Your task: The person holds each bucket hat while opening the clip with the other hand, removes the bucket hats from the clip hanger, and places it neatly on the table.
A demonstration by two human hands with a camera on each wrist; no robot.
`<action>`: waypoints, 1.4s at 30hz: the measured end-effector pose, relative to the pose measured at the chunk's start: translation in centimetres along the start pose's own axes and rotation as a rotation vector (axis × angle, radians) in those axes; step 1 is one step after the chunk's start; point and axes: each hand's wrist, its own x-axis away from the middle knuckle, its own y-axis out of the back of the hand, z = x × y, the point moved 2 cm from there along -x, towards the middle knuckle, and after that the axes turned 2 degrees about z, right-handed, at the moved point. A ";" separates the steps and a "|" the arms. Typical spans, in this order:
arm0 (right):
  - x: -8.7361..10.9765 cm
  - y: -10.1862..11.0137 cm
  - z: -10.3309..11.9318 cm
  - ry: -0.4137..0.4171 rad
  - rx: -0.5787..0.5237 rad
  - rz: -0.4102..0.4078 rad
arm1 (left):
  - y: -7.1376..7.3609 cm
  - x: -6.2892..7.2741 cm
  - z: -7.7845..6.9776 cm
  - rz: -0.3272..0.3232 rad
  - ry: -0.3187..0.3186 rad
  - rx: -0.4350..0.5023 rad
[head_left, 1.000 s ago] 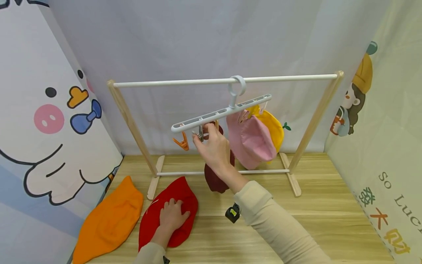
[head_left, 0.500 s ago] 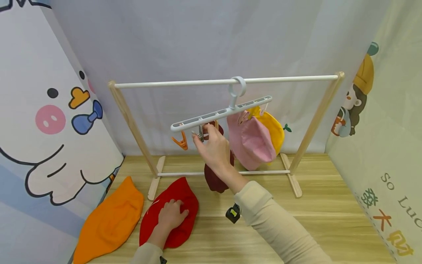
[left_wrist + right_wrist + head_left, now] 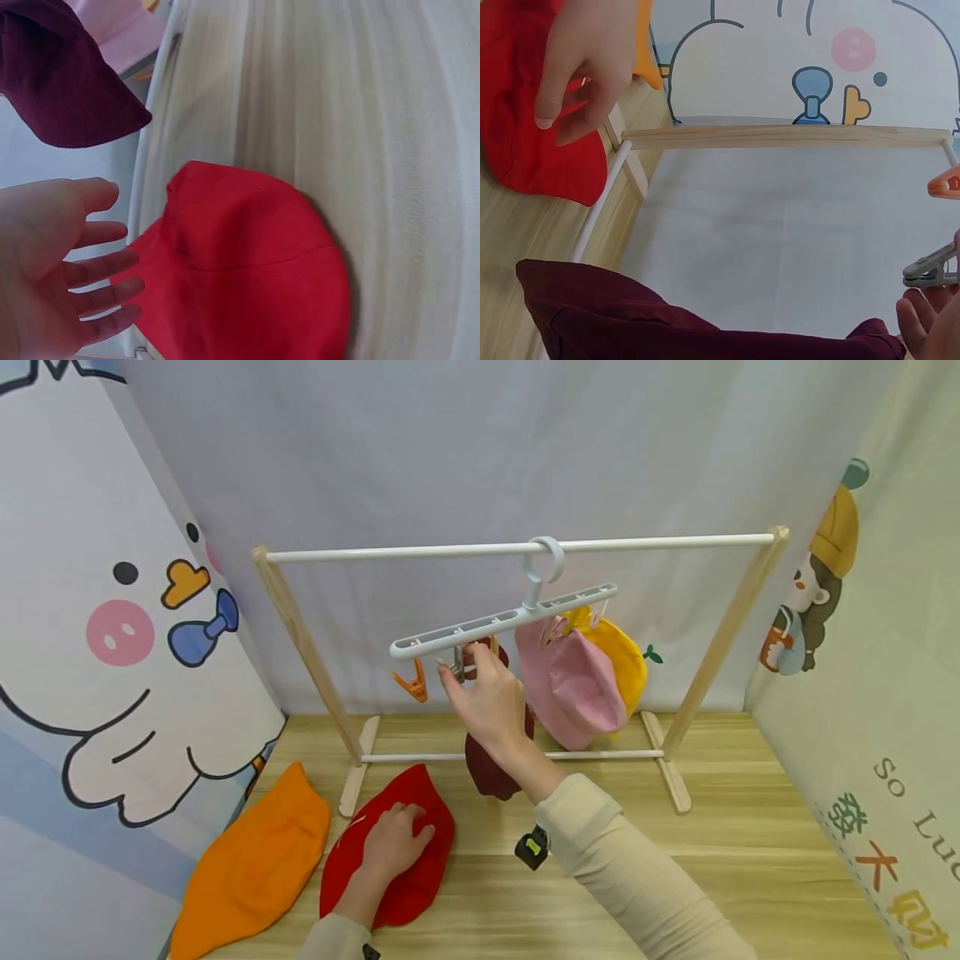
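In the head view my right hand [image 3: 491, 697] pinches a grey clip [image 3: 457, 665] that hangs under a pale grey hanger [image 3: 480, 628]. A maroon bucket hat [image 3: 486, 764] hangs just behind that hand, partly hidden by it. To the left of the grey clip dangles an orange clip [image 3: 411, 681], with nothing in it. My left hand [image 3: 396, 842] is over a red bucket hat [image 3: 408, 893] lying on the table. The left wrist view shows that hand [image 3: 75, 262] with spread, relaxed fingers, beside the red hat [image 3: 255, 247] and holding nothing.
The hanger hooks over the white rail [image 3: 390, 552] of a wooden-legged rack. Pink [image 3: 573, 685] and yellow [image 3: 630, 656] hats hang from its right half. An orange hat [image 3: 258, 864] lies on the wooden table [image 3: 675, 877], left of the red one.
My left hand has shifted slightly over the red hat, its fingers a little closer together. The right hand keeps its hold on the grey clip. The head view has drifted slightly.
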 end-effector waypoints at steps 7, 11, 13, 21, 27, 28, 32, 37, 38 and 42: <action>-0.1 0.3 0.2 0.012 0.010 -0.012 | 1.3 0.0 -1.1 -0.052 -0.028 0.012; -0.1 0.3 0.2 0.013 0.010 -0.009 | 1.8 -0.1 -1.3 -0.073 -0.037 0.018; -0.1 0.4 0.2 0.014 0.005 -0.005 | 2.0 -0.1 -1.4 -0.085 -0.044 0.020; 0.0 0.7 0.3 0.015 0.002 0.004 | 2.8 -0.1 -2.1 -0.123 -0.093 0.034; -0.1 0.9 0.4 0.013 0.020 0.023 | 3.6 -0.2 -2.9 -0.152 -0.119 0.024; -0.1 1.0 0.4 0.014 0.019 0.027 | 3.8 -0.2 -3.2 -0.164 -0.131 0.022; 0.0 1.2 0.4 0.022 0.020 0.032 | 4.6 -0.4 -4.1 -0.211 -0.180 0.015; -0.1 1.4 0.2 0.045 0.029 0.026 | 5.4 -0.4 -5.0 -0.242 -0.214 0.004; -0.1 1.5 0.2 0.050 0.030 0.025 | 5.5 -0.4 -5.2 -0.245 -0.219 0.005; -0.1 1.9 0.0 0.067 0.026 0.021 | 6.0 -0.4 -5.9 -0.247 -0.223 0.005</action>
